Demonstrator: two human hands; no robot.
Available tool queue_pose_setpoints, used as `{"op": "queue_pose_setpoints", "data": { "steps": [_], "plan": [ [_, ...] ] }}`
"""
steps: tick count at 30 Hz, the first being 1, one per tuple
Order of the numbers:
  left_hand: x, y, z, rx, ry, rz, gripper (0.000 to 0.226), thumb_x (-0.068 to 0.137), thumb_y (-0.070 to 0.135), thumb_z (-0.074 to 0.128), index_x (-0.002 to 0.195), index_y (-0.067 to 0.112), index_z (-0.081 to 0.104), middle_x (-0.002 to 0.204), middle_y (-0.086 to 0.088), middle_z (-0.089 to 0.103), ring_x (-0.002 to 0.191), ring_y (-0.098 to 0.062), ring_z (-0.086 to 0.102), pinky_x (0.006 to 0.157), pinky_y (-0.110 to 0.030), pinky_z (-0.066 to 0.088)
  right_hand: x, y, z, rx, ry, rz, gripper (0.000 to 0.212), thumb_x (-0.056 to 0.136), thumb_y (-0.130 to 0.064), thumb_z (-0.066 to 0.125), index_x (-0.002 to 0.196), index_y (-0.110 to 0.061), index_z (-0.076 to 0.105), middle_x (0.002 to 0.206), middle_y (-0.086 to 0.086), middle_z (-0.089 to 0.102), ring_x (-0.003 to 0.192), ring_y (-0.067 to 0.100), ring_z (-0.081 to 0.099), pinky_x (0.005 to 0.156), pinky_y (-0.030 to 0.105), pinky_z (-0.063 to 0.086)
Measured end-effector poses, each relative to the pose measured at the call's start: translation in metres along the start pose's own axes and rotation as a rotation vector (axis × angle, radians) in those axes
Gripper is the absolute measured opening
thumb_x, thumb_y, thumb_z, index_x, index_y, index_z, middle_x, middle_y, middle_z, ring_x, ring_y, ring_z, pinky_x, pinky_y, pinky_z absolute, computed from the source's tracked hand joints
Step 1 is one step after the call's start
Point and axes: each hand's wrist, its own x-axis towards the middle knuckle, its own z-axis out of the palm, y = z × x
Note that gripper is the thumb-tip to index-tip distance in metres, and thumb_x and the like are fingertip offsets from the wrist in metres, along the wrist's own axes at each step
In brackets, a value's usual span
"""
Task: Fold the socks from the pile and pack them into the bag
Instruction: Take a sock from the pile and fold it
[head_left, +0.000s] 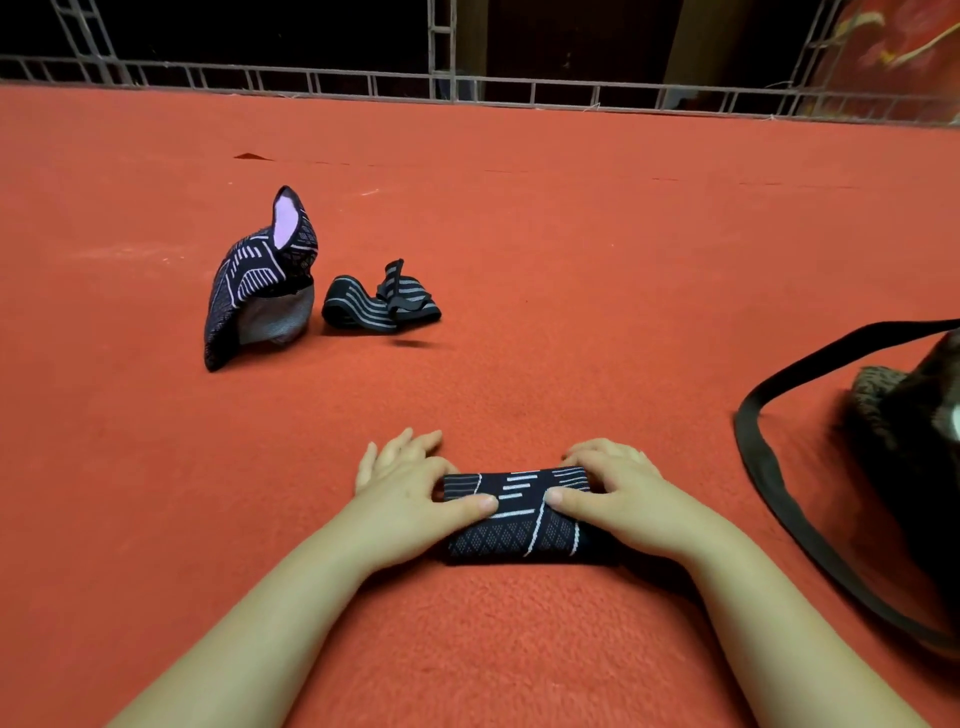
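Dark patterned folded knit sock (517, 517) lies at 6 o'clock, your left hand (410, 493) and right hand (618, 499) pinching its ends flat to set the fold, dark strapped bag (904, 441) waiting at 3 o'clock.

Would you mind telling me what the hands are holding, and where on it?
A folded dark sock on the red surface: the left hand pinches its left end, the right hand its right end.

Red-orange carpet (571, 260), pale lattice railing (363, 83), dark beyond
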Motion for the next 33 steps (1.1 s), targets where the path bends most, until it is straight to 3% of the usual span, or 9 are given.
{"op": "queue_pose_setpoints", "data": {
  "steps": [3, 5, 7, 10, 14, 18, 23, 29, 33],
  "plan": [
    [-0.006, 0.001, 0.001, -0.013, -0.058, 0.031, 0.073, 0.042, 0.084, 0.027, 0.092, 0.038, 0.052, 0.154, 0.012, 0.020, 0.144, -0.008, -0.001, 0.116, -0.038, -0.010, -0.003, 0.000, 0.002, 0.015, -0.070, -0.017, 0.065, 0.077, -0.070, 0.050, 0.124, -0.026, 0.055, 0.148, -0.010, 0.032, 0.143, 0.013, 0.014, 0.118, 0.041, 0.002],
    [-0.007, 0.001, 0.004, -0.121, -0.046, 0.045, 0.059, 0.047, 0.081, 0.032, 0.081, 0.036, 0.047, 0.147, 0.014, 0.034, 0.142, -0.008, 0.013, 0.117, -0.038, -0.002, -0.005, 0.000, 0.006, 0.109, -0.047, -0.057, 0.056, 0.082, -0.062, 0.053, 0.123, -0.025, 0.055, 0.143, -0.006, 0.043, 0.139, 0.014, 0.026, 0.117, 0.043, 0.011],
    [-0.008, 0.005, 0.006, -0.317, 0.009, 0.052, 0.046, 0.059, 0.075, 0.045, 0.077, 0.033, 0.046, 0.120, 0.013, 0.057, 0.121, -0.009, 0.044, 0.108, -0.034, 0.025, -0.010, -0.003, 0.009, 0.386, -0.011, -0.084, 0.044, 0.076, -0.061, 0.055, 0.103, -0.027, 0.060, 0.105, -0.008, 0.064, 0.101, 0.010, 0.056, 0.096, 0.040, 0.039],
    [-0.015, 0.029, 0.006, -0.648, 0.183, 0.048, 0.019, 0.086, 0.034, 0.064, 0.083, 0.022, 0.050, 0.076, 0.008, 0.056, 0.071, -0.006, 0.051, 0.063, -0.015, 0.040, -0.024, -0.012, 0.010, 0.691, 0.144, -0.092, 0.015, 0.089, -0.033, 0.060, 0.083, -0.022, 0.051, 0.071, -0.010, 0.053, 0.065, 0.005, 0.047, 0.065, 0.029, 0.038],
    [-0.022, 0.077, 0.010, -0.978, 0.285, 0.010, 0.010, 0.090, 0.024, 0.059, 0.098, 0.027, 0.053, 0.090, 0.002, 0.060, 0.075, -0.010, 0.057, 0.050, -0.024, 0.048, -0.045, -0.017, 0.003, 0.822, 0.455, -0.055, 0.011, 0.093, -0.030, 0.056, 0.089, -0.026, 0.046, 0.078, -0.006, 0.057, 0.067, 0.007, 0.054, 0.065, 0.032, 0.046],
    [-0.020, 0.126, 0.012, -0.928, 0.297, 0.107, 0.015, 0.087, 0.025, 0.063, 0.097, 0.028, 0.052, 0.088, 0.001, 0.060, 0.069, -0.011, 0.057, 0.049, -0.027, 0.044, -0.069, -0.009, -0.024, 0.683, 0.536, -0.033, 0.027, 0.095, -0.034, 0.049, 0.117, -0.034, 0.032, 0.105, -0.014, 0.049, 0.101, 0.011, 0.054, 0.091, 0.032, 0.044],
    [-0.016, 0.186, -0.006, -0.810, 0.348, 0.242, 0.014, 0.084, 0.025, 0.065, 0.084, 0.019, 0.052, 0.070, 0.006, 0.057, 0.058, -0.011, 0.052, 0.048, -0.024, 0.037, -0.113, 0.004, -0.073, 0.772, 0.619, -0.074, 0.044, 0.092, -0.020, 0.055, 0.119, -0.038, 0.026, 0.110, -0.011, 0.045, 0.080, 0.012, 0.057, 0.053, 0.024, 0.049],
    [-0.010, 0.282, -0.013, -0.868, 0.252, 0.309, 0.014, 0.090, 0.034, 0.058, 0.087, 0.020, 0.055, 0.069, 0.009, 0.054, 0.052, -0.004, 0.046, 0.043, -0.020, 0.032, -0.178, 0.034, -0.148, 0.630, 0.879, -0.062, 0.060, 0.074, -0.029, 0.067, 0.114, -0.046, 0.025, 0.117, -0.018, 0.044, 0.100, 0.005, 0.055, 0.081, 0.034, 0.052],
    [-0.006, 0.336, -0.002, -0.897, 0.039, 0.292, 0.022, 0.084, 0.034, 0.054, 0.102, 0.020, 0.051, 0.087, -0.001, 0.055, 0.068, -0.016, 0.050, 0.054, -0.025, 0.037, -0.213, 0.068, -0.189, 0.645, 1.072, -0.047, 0.046, 0.080, -0.019, 0.071, 0.107, -0.031, 0.035, 0.109, -0.016, 0.046, 0.084, 0.001, 0.056, 0.060, 0.019, 0.051]
  ]
}}
